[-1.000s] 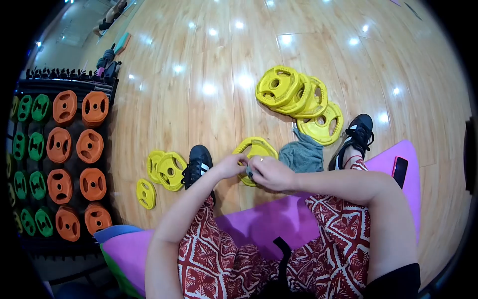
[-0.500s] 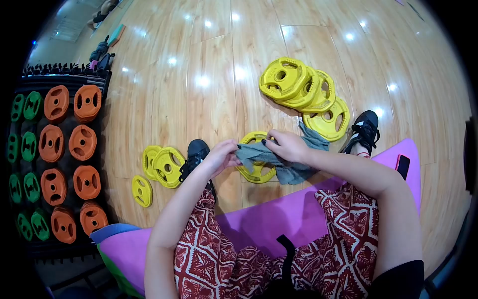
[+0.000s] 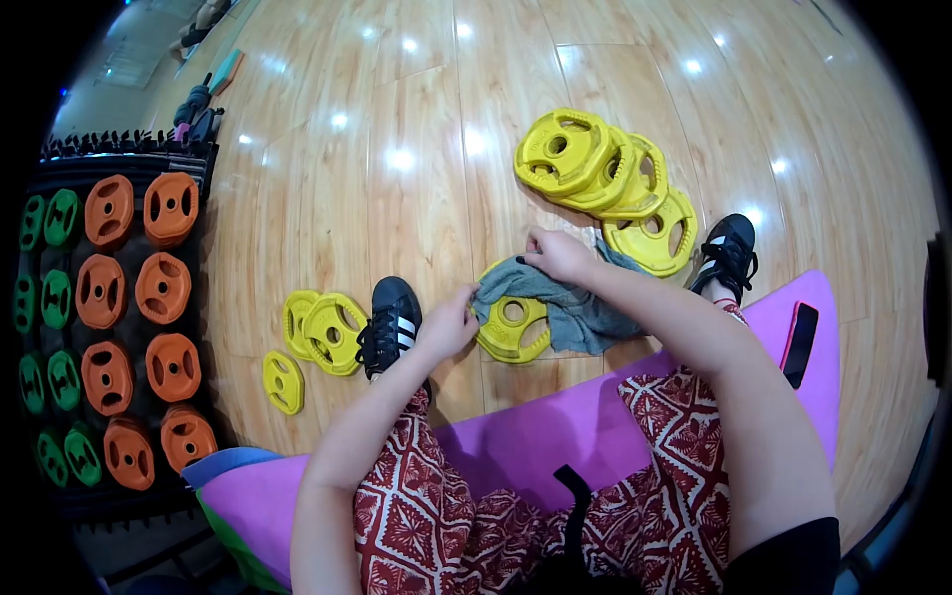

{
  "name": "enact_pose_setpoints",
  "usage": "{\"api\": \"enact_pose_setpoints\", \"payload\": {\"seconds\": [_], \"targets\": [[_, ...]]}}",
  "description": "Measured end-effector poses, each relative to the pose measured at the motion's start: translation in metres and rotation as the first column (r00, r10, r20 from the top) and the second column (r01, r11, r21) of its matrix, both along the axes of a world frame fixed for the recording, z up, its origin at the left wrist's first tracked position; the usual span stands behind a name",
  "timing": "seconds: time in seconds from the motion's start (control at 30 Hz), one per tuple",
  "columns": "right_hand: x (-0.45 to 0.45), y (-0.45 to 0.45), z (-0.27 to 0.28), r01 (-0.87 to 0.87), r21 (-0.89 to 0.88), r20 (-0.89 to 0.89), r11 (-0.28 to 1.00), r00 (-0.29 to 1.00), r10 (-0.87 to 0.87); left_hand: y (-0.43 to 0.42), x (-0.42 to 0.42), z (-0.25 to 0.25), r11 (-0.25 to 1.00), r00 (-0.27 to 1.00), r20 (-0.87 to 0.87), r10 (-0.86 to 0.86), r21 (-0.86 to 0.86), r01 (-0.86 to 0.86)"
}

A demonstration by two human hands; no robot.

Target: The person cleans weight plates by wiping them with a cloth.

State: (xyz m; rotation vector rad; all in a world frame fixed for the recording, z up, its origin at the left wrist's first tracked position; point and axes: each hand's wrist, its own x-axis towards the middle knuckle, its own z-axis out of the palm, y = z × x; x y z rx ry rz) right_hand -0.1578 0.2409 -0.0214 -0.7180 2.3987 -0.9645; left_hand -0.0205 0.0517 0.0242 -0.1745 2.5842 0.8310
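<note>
A yellow weight plate [image 3: 522, 342] lies on the wooden floor between my shoes, partly covered by a grey cloth [image 3: 580, 309]. My left hand [image 3: 451, 322] is closed at the plate's left edge, its fingertips pinching the cloth's left end; whether they also grip the rim is hidden. At the plate's far edge, my right hand [image 3: 557, 255] pinches the cloth from above. The cloth spans the plate's upper part and trails right onto the floor.
Several stacked yellow plates [image 3: 563, 149] lie beyond my right hand. Smaller yellow plates [image 3: 332, 334] rest beside my left shoe [image 3: 397, 322]. A pink mat [image 3: 535, 436] is under me, with a phone [image 3: 799, 344] on it. A rack of orange and green plates [image 3: 107, 291] stands left.
The cloth has been lowered and spread over the plate's far part, uncovering its near part. My right hand has moved slightly away from me, and my left hand now meets the plate's edge.
</note>
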Motion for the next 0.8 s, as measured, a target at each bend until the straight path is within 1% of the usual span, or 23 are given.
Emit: {"api": "enact_pose_setpoints", "payload": {"seconds": [0.03,0.07,0.1,0.13,0.17,0.2,0.23,0.27,0.3,0.33,0.4,0.47,0.53,0.6,0.73,0.8], "targets": [[-0.004,0.003,-0.004,-0.023,-0.024,0.076,0.999,0.997,0.024,-0.001,0.002,-0.004,0.999,0.999,-0.029,-0.038,0.019,0.038],[-0.006,0.006,-0.008,-0.044,-0.048,0.152,0.998,0.987,0.051,-0.001,0.003,-0.007,0.999,0.999,-0.030,-0.036,0.020,0.037],[-0.006,0.009,-0.008,-0.045,-0.047,0.152,0.998,0.987,0.052,0.001,0.002,-0.003,0.999,0.999,-0.017,-0.044,-0.017,0.044],[-0.006,0.012,-0.009,-0.124,0.000,0.134,0.992,0.983,0.123,0.003,0.001,0.001,0.997,0.999,-0.004,-0.053,-0.055,0.052],[-0.006,0.012,-0.008,-0.200,0.048,0.118,0.979,0.974,0.193,0.004,-0.001,0.006,0.997,0.999,-0.005,-0.053,-0.055,0.052],[-0.005,0.013,-0.003,-0.200,0.048,0.117,0.979,0.974,0.193,0.006,-0.004,0.010,0.991,0.993,0.036,-0.108,-0.080,0.111],[-0.002,0.015,0.003,-0.245,0.084,0.130,0.966,0.964,0.233,0.008,-0.006,0.012,0.981,0.984,0.078,-0.162,-0.100,0.169],[0.001,0.017,0.008,-0.292,0.121,0.145,0.949,0.951,0.274,0.011,-0.007,0.014,0.981,0.984,0.077,-0.158,-0.097,0.165],[0.003,0.015,0.012,-0.278,0.160,0.104,0.947,0.959,0.263,0.013,-0.008,0.015,0.951,0.957,0.155,-0.246,-0.150,0.269],[0.004,0.011,0.016,-0.280,0.162,0.106,0.946,0.958,0.265,0.015,-0.008,0.015,0.907,0.915,0.238,-0.327,-0.192,0.374],[0.004,0.002,0.021,-0.189,0.188,0.007,0.964,0.981,0.192,0.020,-0.005,0.013,0.901,0.919,0.209,-0.334,-0.217,0.376],[0.000,-0.014,0.020,-0.186,0.208,0.013,0.960,0.982,0.187,0.021,-0.004,0.012,0.890,0.920,0.186,-0.346,-0.245,0.384],[-0.004,-0.026,0.021,-0.180,0.228,0.020,0.957,0.983,0.180,0.021,-0.005,0.011,0.919,0.938,0.203,-0.282,-0.225,0.324],[-0.006,-0.032,0.020,-0.200,0.230,0.046,0.952,0.980,0.195,0.019,-0.006,0.010,0.914,0.935,0.197,-0.294,-0.227,0.335],[-0.010,-0.024,0.014,-0.191,0.235,0.072,0.953,0.981,0.179,0.016,-0.006,0.010,0.902,0.929,0.188,-0.318,-0.243,0.357],[-0.007,-0.014,0.014,-0.154,0.213,0.114,0.965,0.985,0.132,0.015,-0.004,0.010,0.903,0.929,0.189,-0.317,-0.238,0.357]]}}
